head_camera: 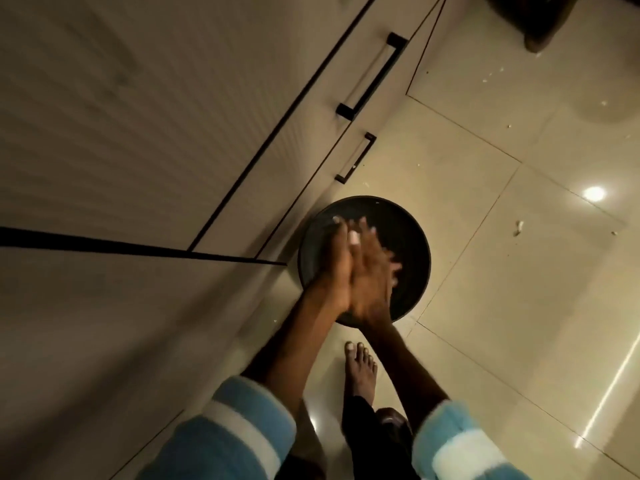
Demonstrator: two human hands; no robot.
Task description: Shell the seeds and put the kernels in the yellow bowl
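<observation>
**Black container sits beneath pressed palms**

Black and round, a container [414,258] stands on the floor tiles [519,306], tight against the foot of a pale cabinet [173,133]. Its inside is dark, so its contents cannot be made out, apart from one pale speck on the far rim. Directly above it a person holds both hands together, palm to palm. The left hand [332,268] is edge-on to the camera and the right hand [375,271] shows its back. The fingers of both are straight and point away from the body. The right is blurred, and whether anything lies between the palms cannot be told. The yellow bowl is outside this view. Fluffy blue-and-white sleeves [235,427] cover both forearms. A bare foot [360,372] rests on the tiles just short of the container. Two black drawer handles [372,74] run along the cabinet front. Pale flecks [518,226] lie scattered on the glossy tiles to the right, well apart from the container.
</observation>
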